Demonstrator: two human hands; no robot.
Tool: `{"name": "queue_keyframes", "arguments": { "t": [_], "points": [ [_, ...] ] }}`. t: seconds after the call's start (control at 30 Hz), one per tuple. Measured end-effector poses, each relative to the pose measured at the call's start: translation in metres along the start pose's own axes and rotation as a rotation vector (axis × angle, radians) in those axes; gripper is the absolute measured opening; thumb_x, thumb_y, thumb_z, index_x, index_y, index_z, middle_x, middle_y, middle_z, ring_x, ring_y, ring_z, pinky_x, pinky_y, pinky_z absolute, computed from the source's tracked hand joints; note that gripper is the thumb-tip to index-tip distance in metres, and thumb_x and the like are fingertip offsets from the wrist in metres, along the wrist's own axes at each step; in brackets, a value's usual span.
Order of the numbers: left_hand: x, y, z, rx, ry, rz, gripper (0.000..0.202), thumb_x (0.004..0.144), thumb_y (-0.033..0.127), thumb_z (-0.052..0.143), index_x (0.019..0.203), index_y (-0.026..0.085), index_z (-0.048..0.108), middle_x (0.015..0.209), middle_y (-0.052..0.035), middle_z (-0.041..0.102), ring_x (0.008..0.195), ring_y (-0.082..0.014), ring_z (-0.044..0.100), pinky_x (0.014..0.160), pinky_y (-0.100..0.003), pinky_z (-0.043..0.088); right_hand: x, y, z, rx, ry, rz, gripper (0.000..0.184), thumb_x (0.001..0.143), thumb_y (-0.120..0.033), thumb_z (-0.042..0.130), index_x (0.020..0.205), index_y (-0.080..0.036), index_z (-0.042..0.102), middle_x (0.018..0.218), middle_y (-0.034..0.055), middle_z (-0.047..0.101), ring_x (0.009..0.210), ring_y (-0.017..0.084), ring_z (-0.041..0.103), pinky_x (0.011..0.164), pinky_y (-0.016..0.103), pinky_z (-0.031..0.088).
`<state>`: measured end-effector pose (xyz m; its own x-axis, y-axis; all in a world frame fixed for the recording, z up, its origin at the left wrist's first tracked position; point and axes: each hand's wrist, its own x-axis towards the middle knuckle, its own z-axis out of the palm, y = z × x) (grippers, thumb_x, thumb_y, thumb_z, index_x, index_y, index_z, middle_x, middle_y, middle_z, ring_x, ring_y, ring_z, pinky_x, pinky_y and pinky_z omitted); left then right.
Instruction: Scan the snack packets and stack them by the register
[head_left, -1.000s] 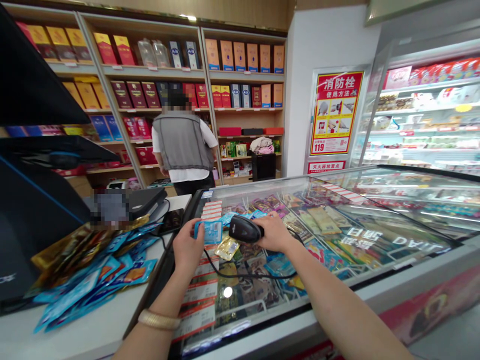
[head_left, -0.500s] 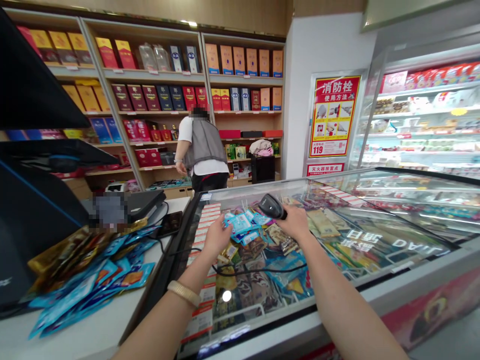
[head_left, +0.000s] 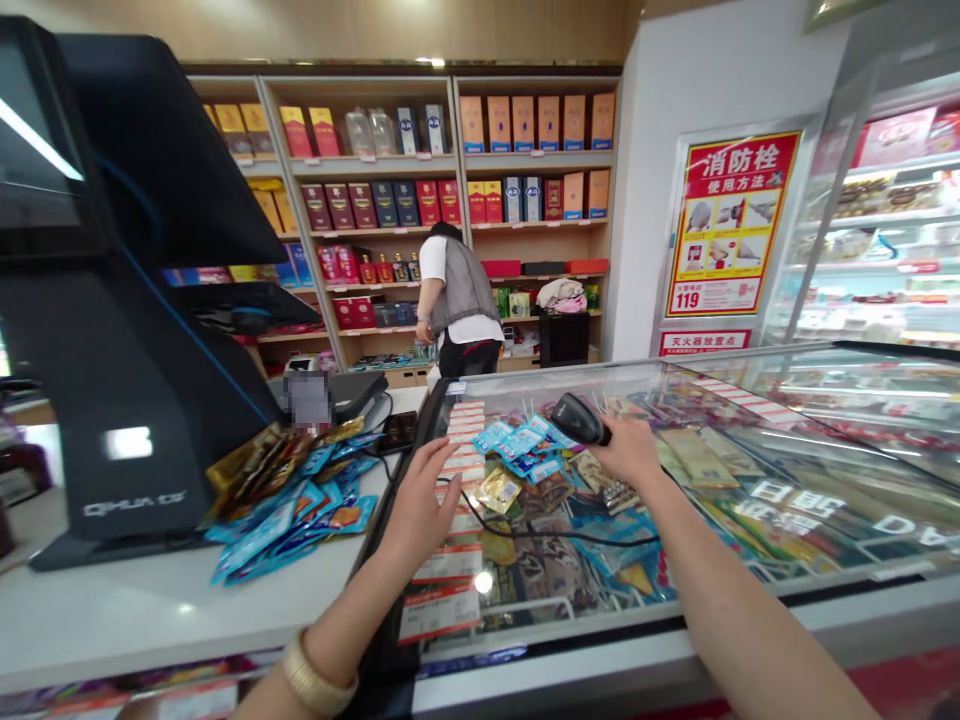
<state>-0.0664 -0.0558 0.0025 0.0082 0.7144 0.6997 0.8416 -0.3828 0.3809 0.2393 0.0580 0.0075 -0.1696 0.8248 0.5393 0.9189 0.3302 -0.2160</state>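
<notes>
Pulling away since the last frame, the left hand (head_left: 427, 502) is leaving the blue packs (head_left: 523, 440), which are lying on the glass lid (head_left: 523, 592) near the frame's middle. Its fingers are spreading, holding nothing. The right hand (head_left: 631, 450) is gripping the black scanner (head_left: 579, 420) beside the packs. Lower left, a bigger pile (head_left: 300, 510) is covering some white counter (head_left: 150, 608), so lots may be waiting.

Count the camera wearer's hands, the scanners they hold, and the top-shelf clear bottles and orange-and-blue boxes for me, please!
Left hand and right hand: 2
Handheld barcode scanner: 1
Clear bottles: 2
Orange-and-blue boxes: 6
Total: 11
</notes>
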Motion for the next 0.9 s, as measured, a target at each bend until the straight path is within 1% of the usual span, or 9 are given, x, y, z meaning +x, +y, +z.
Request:
{"name": "queue_keyframes", "arguments": {
  "t": [0.17, 0.27, 0.33, 0.4, 0.5, 0.6, 0.7, 0.8, 0.9],
  "points": [
    [-0.042, -0.038, -0.065, 0.164, 0.222, -0.065, 0.031, 0.086, 0.037, 0.05, 0.109, 0.022, 0.064, 0.113, -0.0102, 0.064, 0.107, -0.0231, 0.061, 0.098, -0.039, 0.049, -0.002, -0.007, 0.008, 0.026, 0.006, -0.094, 0.031, 0.074, -0.031, 0.06, 0.102, -0.025, 0.07, 0.086, 0.0059, 0.075, 0.085, 0.026, 0.067, 0.077, 0.033, 0.038],
    [-0.064, -0.064, -0.1, 0.296, 0.344, -0.123, 0.031, 0.082, 0.041, 0.054, 0.105, 0.021, 0.064, 0.106, -0.0103, 0.066, 0.102, -0.0244, 0.063, 0.096, -0.04, 0.049, -0.005, -0.015, 0.011, 0.047, -0.021, -0.148, 0.027, 0.073, -0.031, 0.06, 0.097, -0.025, 0.07, 0.086, 0.0049, 0.075, 0.085, 0.025, 0.067, 0.078, 0.033, 0.037],
    [-0.077, -0.078, -0.12, 0.363, 0.372, -0.167, 0.032, 0.081, 0.042, 0.054, 0.103, 0.022, 0.064, 0.106, -0.0109, 0.066, 0.101, -0.0253, 0.063, 0.096, -0.04, 0.05, -0.007, -0.021, 0.013, 0.06, -0.045, -0.184, 0.024, 0.074, -0.033, 0.06, 0.094, -0.025, 0.07, 0.086, 0.0041, 0.075, 0.086, 0.025, 0.067, 0.079, 0.034, 0.035],
    [-0.087, -0.091, -0.135, 0.407, 0.361, -0.211, 0.033, 0.079, 0.043, 0.054, 0.103, 0.023, 0.065, 0.108, -0.0115, 0.066, 0.101, -0.0262, 0.064, 0.095, -0.04, 0.05, -0.009, -0.026, 0.014, 0.073, -0.068, -0.217, 0.024, 0.074, -0.034, 0.062, 0.095, -0.026, 0.069, 0.087, 0.0035, 0.075, 0.086, 0.025, 0.067, 0.08, 0.034, 0.035],
    [-0.098, -0.108, -0.147, 0.435, 0.296, -0.258, 0.033, 0.076, 0.044, 0.054, 0.101, 0.024, 0.065, 0.107, -0.0108, 0.068, 0.099, -0.0272, 0.066, 0.093, -0.04, 0.052, -0.011, -0.03, 0.017, 0.084, -0.091, -0.25, 0.023, 0.074, -0.035, 0.064, 0.095, -0.026, 0.069, 0.087, 0.0033, 0.075, 0.086, 0.024, 0.066, 0.082, 0.035, 0.034],
    [-0.104, -0.121, -0.15, 0.435, 0.229, -0.284, 0.035, 0.073, 0.047, 0.054, 0.099, 0.025, 0.065, 0.109, -0.0105, 0.07, 0.097, -0.0279, 0.068, 0.09, -0.04, 0.054, -0.013, -0.031, 0.019, 0.094, -0.109, -0.272, 0.021, 0.076, -0.038, 0.064, 0.094, -0.027, 0.069, 0.088, 0.0028, 0.075, 0.086, 0.024, 0.066, 0.083, 0.036, 0.033],
    [-0.107, -0.126, -0.149, 0.451, 0.229, -0.306, 0.038, 0.073, 0.051, 0.053, 0.098, 0.026, 0.065, 0.111, -0.0088, 0.071, 0.096, -0.0275, 0.069, 0.087, -0.039, 0.055, -0.013, -0.032, 0.018, 0.091, -0.119, -0.272, 0.022, 0.076, -0.038, 0.065, 0.094, -0.027, 0.069, 0.089, 0.002, 0.075, 0.086, 0.023, 0.066, 0.082, 0.035, 0.033],
    [-0.11, -0.128, -0.149, 0.479, 0.232, -0.332, 0.039, 0.071, 0.054, 0.051, 0.094, 0.026, 0.066, 0.104, -0.0077, 0.073, 0.091, -0.0268, 0.07, 0.085, -0.038, 0.055, -0.013, -0.033, 0.016, 0.085, -0.122, -0.271, 0.021, 0.074, -0.034, 0.065, 0.093, -0.027, 0.069, 0.089, 0.0016, 0.075, 0.088, 0.023, 0.066, 0.082, 0.035, 0.032],
    [-0.112, -0.129, -0.15, 0.494, 0.235, -0.364, 0.038, 0.07, 0.054, 0.051, 0.091, 0.026, 0.067, 0.099, -0.0059, 0.074, 0.083, -0.0253, 0.071, 0.077, -0.035, 0.057, -0.013, -0.034, 0.014, 0.09, -0.131, -0.271, 0.019, 0.074, -0.03, 0.063, 0.092, -0.026, 0.069, 0.091, 0.0017, 0.075, 0.089, 0.022, 0.066, 0.083, 0.034, 0.032]
  ]
}}
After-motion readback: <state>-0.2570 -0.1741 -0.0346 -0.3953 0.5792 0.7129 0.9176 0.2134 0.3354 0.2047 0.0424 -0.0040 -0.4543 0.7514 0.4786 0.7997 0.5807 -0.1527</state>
